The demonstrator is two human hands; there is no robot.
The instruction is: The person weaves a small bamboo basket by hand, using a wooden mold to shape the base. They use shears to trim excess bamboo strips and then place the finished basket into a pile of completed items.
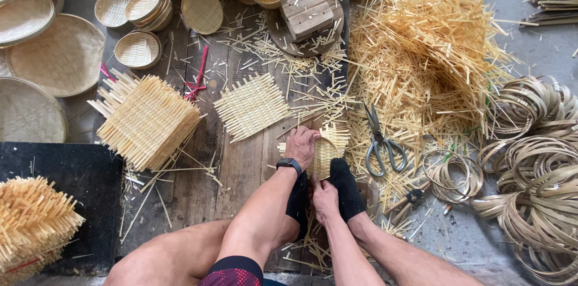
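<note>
left grip (301,144) presses flat on the woven mat (327,150); right grip (325,198) pinches its near edge between black-socked feet.

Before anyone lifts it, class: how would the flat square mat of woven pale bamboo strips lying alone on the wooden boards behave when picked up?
The flat square mat of woven pale bamboo strips probably feels light, being thin, open weave. It may sag somewhat, since no rim stiffens it. Its loose strip ends stick out unbound, so the edges could fray or shed strips.
</note>
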